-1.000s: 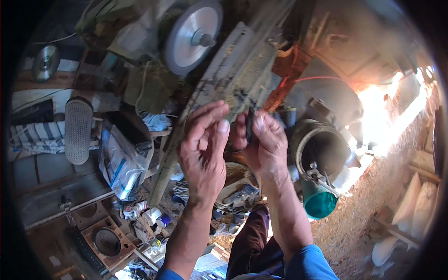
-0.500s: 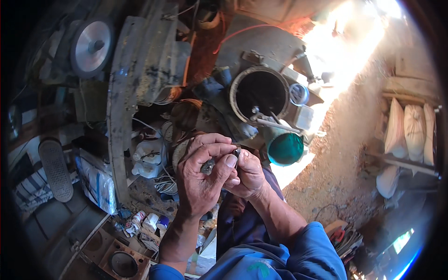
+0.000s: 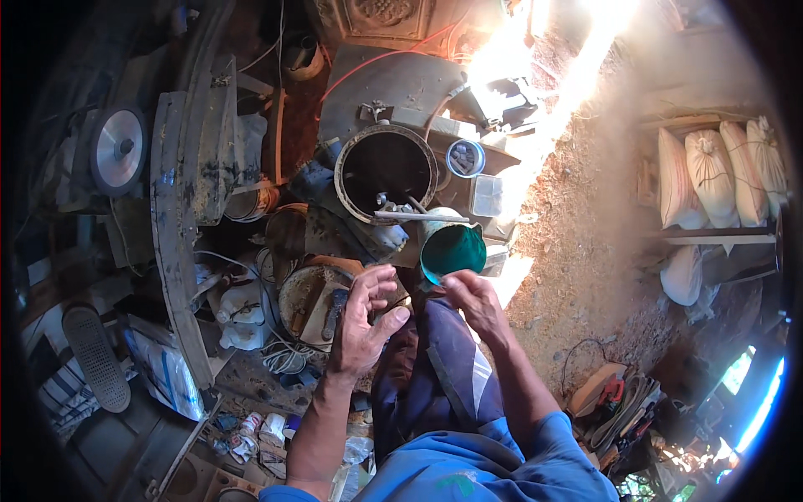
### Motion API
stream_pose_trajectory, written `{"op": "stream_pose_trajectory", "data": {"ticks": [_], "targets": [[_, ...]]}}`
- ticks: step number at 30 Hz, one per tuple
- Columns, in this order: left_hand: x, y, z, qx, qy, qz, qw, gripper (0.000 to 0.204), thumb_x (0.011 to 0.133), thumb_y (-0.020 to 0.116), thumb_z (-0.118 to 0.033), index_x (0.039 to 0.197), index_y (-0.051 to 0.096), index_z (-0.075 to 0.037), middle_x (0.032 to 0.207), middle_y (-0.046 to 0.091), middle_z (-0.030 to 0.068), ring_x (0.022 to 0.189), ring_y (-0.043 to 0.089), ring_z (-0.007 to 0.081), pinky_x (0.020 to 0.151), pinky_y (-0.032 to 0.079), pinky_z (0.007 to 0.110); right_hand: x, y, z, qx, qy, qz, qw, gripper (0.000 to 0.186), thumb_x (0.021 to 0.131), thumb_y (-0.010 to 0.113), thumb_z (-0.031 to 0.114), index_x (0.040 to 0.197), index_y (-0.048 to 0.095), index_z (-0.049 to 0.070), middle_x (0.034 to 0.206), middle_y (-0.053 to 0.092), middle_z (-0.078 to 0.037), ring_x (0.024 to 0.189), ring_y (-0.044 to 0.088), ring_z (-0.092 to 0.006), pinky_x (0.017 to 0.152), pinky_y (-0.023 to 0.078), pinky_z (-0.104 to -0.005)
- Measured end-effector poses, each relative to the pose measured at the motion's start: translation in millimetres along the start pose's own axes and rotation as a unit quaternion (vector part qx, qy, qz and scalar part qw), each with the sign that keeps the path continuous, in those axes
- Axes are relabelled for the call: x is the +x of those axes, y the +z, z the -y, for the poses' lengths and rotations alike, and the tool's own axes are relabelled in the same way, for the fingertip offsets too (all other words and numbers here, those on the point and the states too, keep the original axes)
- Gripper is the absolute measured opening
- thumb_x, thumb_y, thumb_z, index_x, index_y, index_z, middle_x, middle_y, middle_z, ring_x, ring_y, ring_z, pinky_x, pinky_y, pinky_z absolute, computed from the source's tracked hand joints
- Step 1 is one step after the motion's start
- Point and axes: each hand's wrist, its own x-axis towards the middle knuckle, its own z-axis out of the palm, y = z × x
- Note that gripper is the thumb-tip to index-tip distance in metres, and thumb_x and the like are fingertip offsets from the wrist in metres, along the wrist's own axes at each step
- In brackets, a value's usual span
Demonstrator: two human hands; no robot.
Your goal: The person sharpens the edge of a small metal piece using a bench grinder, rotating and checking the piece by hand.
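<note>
My left hand (image 3: 366,322), with fingers spread and slightly curled, is over my dark trousers (image 3: 443,360). My right hand (image 3: 473,301) is apart from it, fingers curled together just in front of a green-lined cylindrical container (image 3: 454,251); whether it touches the rim, and what it pinches, I cannot make out. Behind that container stands a round, dark-mouthed drum (image 3: 383,167) with a metal bar (image 3: 422,216) across its near edge. A small white tub of metal pieces (image 3: 465,158) is to the drum's right.
A grinding wheel (image 3: 117,151) and upright weathered boards (image 3: 171,234) are at left. A white jug (image 3: 242,326) and cables lie beside them. Several tied sacks (image 3: 711,176) rest on a shelf at right, above a dirt floor (image 3: 560,284). Loose tools (image 3: 602,402) are piled at lower right.
My hands, together half a second ago around a small dark object, have separated. My right hand moved toward the green container and the left fingers spread. The view has shifted, showing more floor and drum.
</note>
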Motion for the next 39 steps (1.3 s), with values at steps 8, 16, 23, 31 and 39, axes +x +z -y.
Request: {"op": "stream_pose_trajectory", "data": {"ticks": [8,16,23,31,39], "targets": [[-46,-12,49,0.091,-0.025,-0.054,0.994,0.042,0.087,0.065,-0.010,0.126,0.054,-0.003,0.124,0.053,0.0086,0.104,0.056,0.0179,0.083,0.049,0.030,158,8,-115,-0.680,-0.034,0.057,0.730,0.023,0.083,0.057,0.017,0.097,0.070,0.005,0.100,0.070,-0.012,0.092,0.068,-0.0268,0.079,0.054,-0.0401],[-48,-23,49,0.140,-0.012,-0.109,0.984,0.037,0.083,0.067,-0.005,0.118,0.059,0.000,0.119,0.055,0.0101,0.092,0.059,0.0163,0.075,0.053,0.028,190,1,-185,-0.756,-0.241,0.019,0.609,0.025,0.083,0.059,0.019,0.103,0.071,0.009,0.105,0.069,-0.015,0.096,0.067,-0.0296,0.079,0.052,-0.0485],[-46,-8,50,0.071,0.023,-0.129,0.989,0.032,0.086,0.067,-0.003,0.117,0.061,0.000,0.117,0.056,0.0095,0.094,0.061,0.0163,0.078,0.053,0.028,76,-28,-73,-0.609,-0.153,-0.057,0.776,0.015,0.092,0.048,0.015,0.095,0.059,0.005,0.083,0.066,-0.021,0.074,0.066,-0.0371,0.060,0.052,-0.0489],[-66,0,45,0.118,-0.059,-0.041,0.990,0.027,0.090,0.067,-0.017,0.113,0.064,-0.003,0.108,0.062,0.0106,0.094,0.065,0.0190,0.079,0.053,0.030,-13,-76,1,-0.520,-0.272,-0.326,0.741,0.035,0.088,0.054,-0.003,0.121,0.062,0.005,0.094,0.068,-0.019,0.079,0.067,-0.0323,0.066,0.053,-0.0426],[-20,-76,-37,-0.022,0.070,-0.214,0.974,0.021,0.098,0.056,-0.016,0.112,0.063,-0.002,0.098,0.064,0.0004,0.088,0.058,0.0059,0.079,0.049,0.024,49,86,156,0.041,-0.382,-0.046,0.922,0.030,0.089,0.058,0.001,0.119,0.060,-0.001,0.113,0.064,-0.009,0.101,0.062,-0.0187,0.087,0.049,-0.0307]]}}
